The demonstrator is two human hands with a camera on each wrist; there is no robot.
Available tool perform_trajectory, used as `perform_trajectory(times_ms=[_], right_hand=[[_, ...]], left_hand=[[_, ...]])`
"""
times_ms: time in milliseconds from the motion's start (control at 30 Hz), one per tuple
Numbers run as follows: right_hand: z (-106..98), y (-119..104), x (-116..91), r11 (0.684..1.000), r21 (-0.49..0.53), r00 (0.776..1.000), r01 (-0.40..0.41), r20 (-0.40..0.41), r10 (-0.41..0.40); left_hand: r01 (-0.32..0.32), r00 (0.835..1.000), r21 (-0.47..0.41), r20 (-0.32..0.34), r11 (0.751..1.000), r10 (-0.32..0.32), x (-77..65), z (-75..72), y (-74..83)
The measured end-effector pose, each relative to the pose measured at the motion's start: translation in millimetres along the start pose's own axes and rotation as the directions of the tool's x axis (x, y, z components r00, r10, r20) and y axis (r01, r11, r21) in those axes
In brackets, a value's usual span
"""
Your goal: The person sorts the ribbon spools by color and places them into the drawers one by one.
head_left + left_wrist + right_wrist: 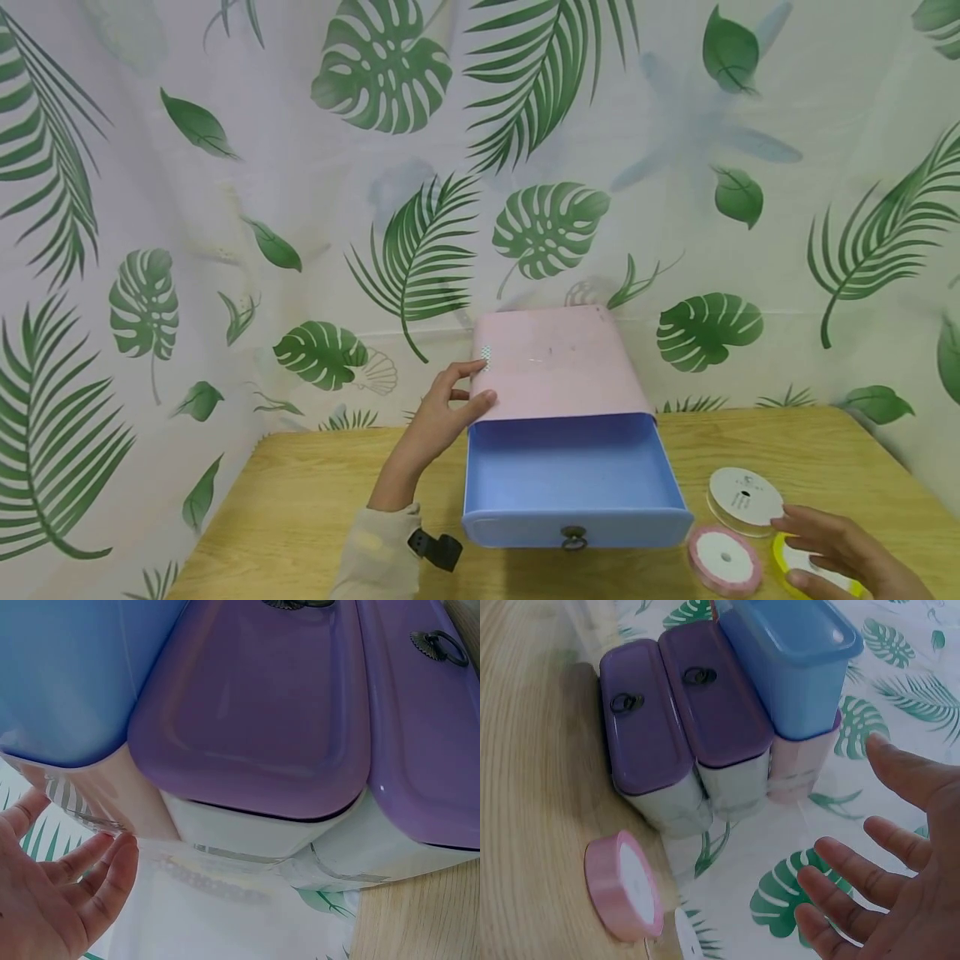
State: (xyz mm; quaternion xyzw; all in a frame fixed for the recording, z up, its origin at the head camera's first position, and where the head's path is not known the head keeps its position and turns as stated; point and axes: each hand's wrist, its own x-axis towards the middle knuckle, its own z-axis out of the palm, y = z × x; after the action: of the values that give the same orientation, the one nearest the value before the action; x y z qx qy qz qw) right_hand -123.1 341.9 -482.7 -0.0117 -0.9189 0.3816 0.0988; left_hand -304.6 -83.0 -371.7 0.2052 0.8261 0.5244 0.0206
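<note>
Fingers extended, a left hand (450,406) seemingly steadies the pink plastic cabinet (562,362), centre, its blue plastic drawer (517,531) out, as the loose-fingered right hand (851,546) hovers, lower right, by a round yellow-and-white spool (795,557), likely needing a pinch.

Table (300,500) of pale wood with a lengthwise grain, bearing at its middle an upright tiered drawer unit (551,358), pink-cased at the top, with the blue top drawer (517,530) pulled out. To the right, lying flat and close together: a white spool (738,504), a pink spool (724,557) just in front, and a yellow-rimmed spool (795,558), partly hidden from view.
</note>
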Motion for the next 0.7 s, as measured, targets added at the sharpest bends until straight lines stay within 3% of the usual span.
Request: perform_trajectory(times_ms=[233, 400, 600, 700], right_hand=[[-9, 17, 7, 0.993, 0.020, 0.986, -0.116, 0.121, 0.112], [-12, 23, 12, 0.978, 0.014, 0.960, -0.207, 0.197, 0.200], [-8, 41, 13, 0.993, -0.072, 0.989, -0.097, 0.105, 0.104], [-7, 44, 13, 0.989, -0.104, 0.988, -0.101, 0.107, 0.112]], left_hand=[[0.001, 1.000, -0.019, 0.011, 1.000, -0.001, 1.0, 1.9, -1.2], [-0.002, 1.000, -0.018, 0.008, 1.000, 0.002, 1.7, 3.3, -1.2], [0.001, 1.000, -0.025, 0.006, 1.000, 0.000, 1.6, 4.3, -1.0], [-0.003, 1.000, -0.030, 0.007, 1.000, 0.003, 1.8, 4.6, -1.5]])
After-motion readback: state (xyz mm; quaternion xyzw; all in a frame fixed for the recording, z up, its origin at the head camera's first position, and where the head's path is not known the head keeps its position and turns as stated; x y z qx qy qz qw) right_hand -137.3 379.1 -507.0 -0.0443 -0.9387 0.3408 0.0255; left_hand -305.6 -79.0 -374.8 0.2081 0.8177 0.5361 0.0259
